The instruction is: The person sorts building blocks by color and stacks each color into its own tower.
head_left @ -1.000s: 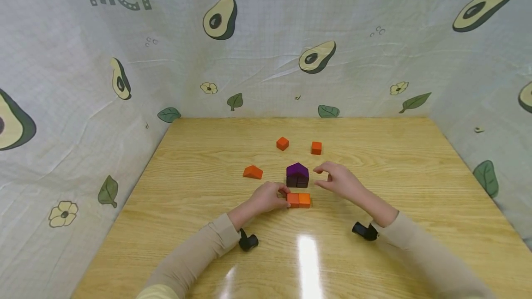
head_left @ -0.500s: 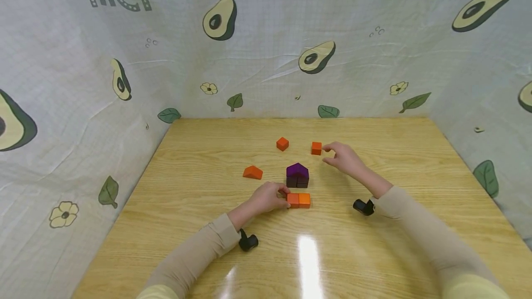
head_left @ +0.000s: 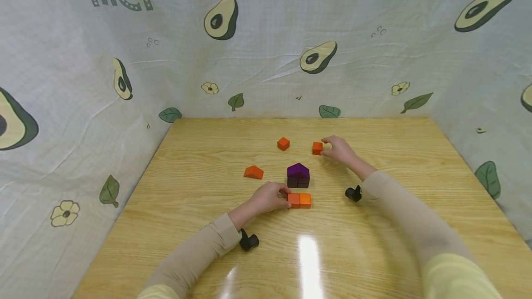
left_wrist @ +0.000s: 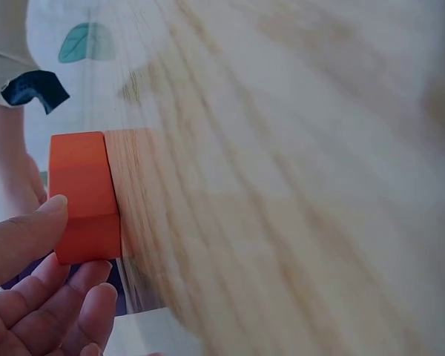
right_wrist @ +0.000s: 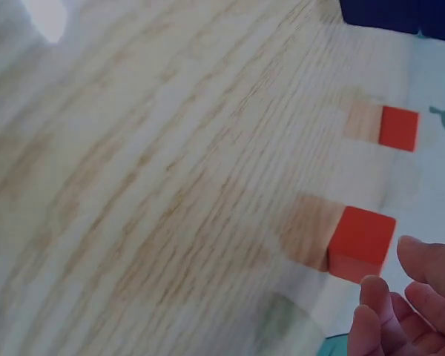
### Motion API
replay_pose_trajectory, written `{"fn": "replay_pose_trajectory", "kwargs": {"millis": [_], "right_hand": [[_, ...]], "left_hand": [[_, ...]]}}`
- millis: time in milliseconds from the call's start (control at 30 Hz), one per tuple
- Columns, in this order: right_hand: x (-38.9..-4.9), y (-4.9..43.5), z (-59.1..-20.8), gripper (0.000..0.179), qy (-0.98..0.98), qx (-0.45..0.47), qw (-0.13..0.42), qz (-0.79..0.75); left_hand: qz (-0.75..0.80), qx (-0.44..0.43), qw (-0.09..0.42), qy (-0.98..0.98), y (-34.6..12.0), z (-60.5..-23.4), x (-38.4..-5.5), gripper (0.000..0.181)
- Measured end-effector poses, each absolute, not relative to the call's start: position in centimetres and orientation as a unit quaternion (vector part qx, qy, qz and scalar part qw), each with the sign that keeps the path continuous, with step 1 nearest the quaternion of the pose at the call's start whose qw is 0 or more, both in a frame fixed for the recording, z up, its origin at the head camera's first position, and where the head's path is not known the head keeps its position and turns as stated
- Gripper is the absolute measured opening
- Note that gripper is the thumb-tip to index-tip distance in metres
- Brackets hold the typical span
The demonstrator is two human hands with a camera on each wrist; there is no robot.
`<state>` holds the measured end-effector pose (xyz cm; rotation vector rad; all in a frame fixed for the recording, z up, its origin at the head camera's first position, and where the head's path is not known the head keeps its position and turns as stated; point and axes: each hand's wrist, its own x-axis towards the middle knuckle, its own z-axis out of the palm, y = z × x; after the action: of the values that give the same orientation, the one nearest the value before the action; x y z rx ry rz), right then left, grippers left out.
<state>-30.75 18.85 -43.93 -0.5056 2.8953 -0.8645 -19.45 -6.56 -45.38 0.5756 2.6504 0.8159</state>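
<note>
Two orange cubes stand side by side on the table, a redder left cube (head_left: 293, 200) and a lighter right cube (head_left: 305, 200). My left hand (head_left: 268, 197) pinches the left cube at its left side; in the left wrist view the thumb and fingertips lie against the orange cube (left_wrist: 85, 193). Farther back, my right hand (head_left: 340, 150) is beside a red-orange cube (head_left: 317, 148), with thumb and fingers parted. In the right wrist view its fingertips (right_wrist: 375, 291) are right at the edge of that cube (right_wrist: 362, 241).
A purple roof-shaped block (head_left: 298, 170) sits on dark purple blocks (head_left: 298, 182) just behind the orange pair. Another red-orange cube (head_left: 283, 144) stands at the back, and an orange roof-shaped block (head_left: 253, 172) lies left. A printed cloth (head_left: 266, 77) walls the wooden table (head_left: 199, 151).
My right hand has moved away from beside the purple blocks, back across the table to the right rear cube. The left hand has stayed at the orange pair.
</note>
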Motion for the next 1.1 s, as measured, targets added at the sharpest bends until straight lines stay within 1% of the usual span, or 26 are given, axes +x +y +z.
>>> {"fn": "replay_pose_trajectory", "kwargs": {"millis": [200,433,600,1100], "right_hand": [[-31.6,18.7,-44.6,0.049,0.938,-0.151,0.052,-0.307],[-32.4,18.9,-45.6,0.043,0.933,-0.135,0.059,-0.328],[-32.6,19.0,-46.0,0.041,0.933,-0.137,0.053,-0.328],[-32.6,19.2,-45.9,0.039,0.931,-0.141,0.056,-0.331]], "left_hand": [[0.282,0.202,0.155,0.925,-6.5,-45.4,-19.5,0.031],[0.281,0.2,0.158,0.925,-6.6,-45.5,-19.5,0.03],[0.281,0.201,0.157,0.925,-6.6,-45.4,-19.5,0.03],[0.283,0.202,0.154,0.925,-6.6,-45.4,-19.5,0.031]]}}
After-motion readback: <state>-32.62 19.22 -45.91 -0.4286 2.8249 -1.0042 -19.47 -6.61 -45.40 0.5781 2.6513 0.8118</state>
